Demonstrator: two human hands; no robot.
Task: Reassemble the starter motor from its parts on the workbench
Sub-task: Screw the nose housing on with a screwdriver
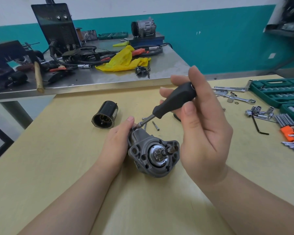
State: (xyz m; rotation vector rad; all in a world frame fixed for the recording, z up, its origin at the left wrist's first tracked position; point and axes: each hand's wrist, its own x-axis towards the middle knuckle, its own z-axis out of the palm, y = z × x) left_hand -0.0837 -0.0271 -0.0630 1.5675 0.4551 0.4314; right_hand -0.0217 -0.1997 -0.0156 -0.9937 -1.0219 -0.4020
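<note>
The grey starter motor housing (153,153) lies on the wooden workbench (61,167), its pinion gear and shaft facing me. My left hand (116,143) grips the housing from the left, thumb near its top. My right hand (202,119) holds a black-handled screwdriver (175,100), whose bit tip meets a screw at the housing's upper left. A black cylindrical motor body (105,117) lies on its side, apart, to the upper left. Loose long bolts (155,125) lie just behind the housing.
Green socket cases (277,92), loose sockets (258,112), wrenches (236,97), a black hex key (259,126) and an orange hex key holder (292,131) fill the right side. A cluttered steel table (92,77) stands behind, with a yellow cloth (124,61) and a welder (56,24).
</note>
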